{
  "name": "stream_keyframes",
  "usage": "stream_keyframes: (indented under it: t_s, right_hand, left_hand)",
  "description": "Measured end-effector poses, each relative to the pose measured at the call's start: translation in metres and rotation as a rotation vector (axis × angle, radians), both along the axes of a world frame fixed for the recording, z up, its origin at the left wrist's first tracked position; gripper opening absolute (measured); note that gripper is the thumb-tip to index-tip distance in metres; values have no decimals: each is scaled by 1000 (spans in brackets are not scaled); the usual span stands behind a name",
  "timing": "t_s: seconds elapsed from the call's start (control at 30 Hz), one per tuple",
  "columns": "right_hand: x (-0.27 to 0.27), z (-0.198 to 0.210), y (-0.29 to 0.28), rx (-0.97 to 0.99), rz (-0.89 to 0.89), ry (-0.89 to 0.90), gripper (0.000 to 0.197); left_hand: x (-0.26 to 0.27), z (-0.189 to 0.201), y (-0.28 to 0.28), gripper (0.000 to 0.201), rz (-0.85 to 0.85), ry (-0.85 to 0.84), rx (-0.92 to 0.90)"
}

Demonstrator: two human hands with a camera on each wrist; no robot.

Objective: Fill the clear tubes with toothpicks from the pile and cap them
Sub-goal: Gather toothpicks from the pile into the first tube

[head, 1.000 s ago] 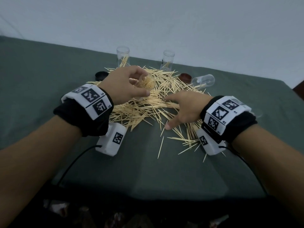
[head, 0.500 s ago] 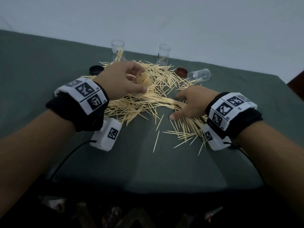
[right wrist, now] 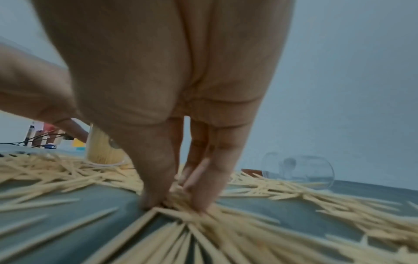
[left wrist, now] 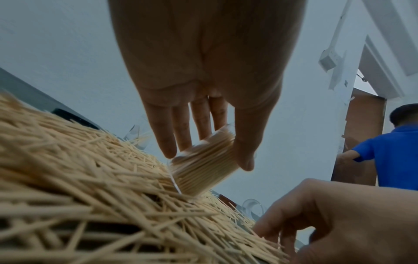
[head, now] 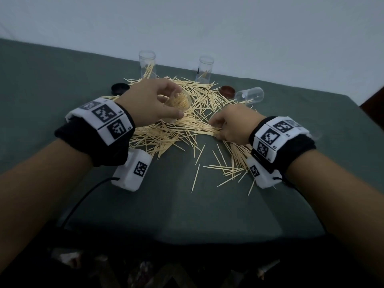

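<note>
The fingers (right wrist: 156, 187) of the right hand (head: 234, 123) have closed since a moment ago: before they lay spread flat on the pile (head: 166, 134), now thumb and fingertips pinch a small bunch of toothpicks (head: 209, 129) at the near right edge of the pile. I judge that the next load is gathered and must now be lifted to the held tube.

The left hand (head: 149, 102) stays curled around this held tube (left wrist: 203, 164), which is packed almost full, tilted a little, its bottom on the middle of the pile.

Behind the pile stand two upright tubes (head: 147, 63), nearly empty. At its far right lies a fallen tube (head: 250, 94) beside a brown cap (head: 227, 90); a black cap (head: 119, 88) is at its far left on the surface (head: 187, 204).
</note>
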State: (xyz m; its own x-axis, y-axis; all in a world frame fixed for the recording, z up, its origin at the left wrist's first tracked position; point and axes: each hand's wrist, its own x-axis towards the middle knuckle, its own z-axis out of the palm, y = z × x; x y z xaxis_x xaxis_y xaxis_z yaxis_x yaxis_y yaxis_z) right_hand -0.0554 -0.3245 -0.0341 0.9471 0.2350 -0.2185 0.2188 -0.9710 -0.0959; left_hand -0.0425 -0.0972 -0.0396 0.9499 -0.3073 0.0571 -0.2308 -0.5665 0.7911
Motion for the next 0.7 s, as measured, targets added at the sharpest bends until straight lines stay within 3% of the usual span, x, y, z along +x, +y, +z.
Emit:
stream_keyframes:
  t_s: [0.13,0.3,0.5,0.7]
  right_hand:
    - [1,5,-1,156,-23,-30,48]
    - [2,9,-13,-55,-59,94,66]
    - [2,5,-9,-7,-15,41,44]
    - [11,0,0,132,-20,-85,40]
  left_hand:
    - [0,-1,2,58,2,-2,3]
    - [0,0,1,57,5,0,4]
    - [1,0,2,59,1,-7,8]
    - [1,1,4,58,9,-16,14]
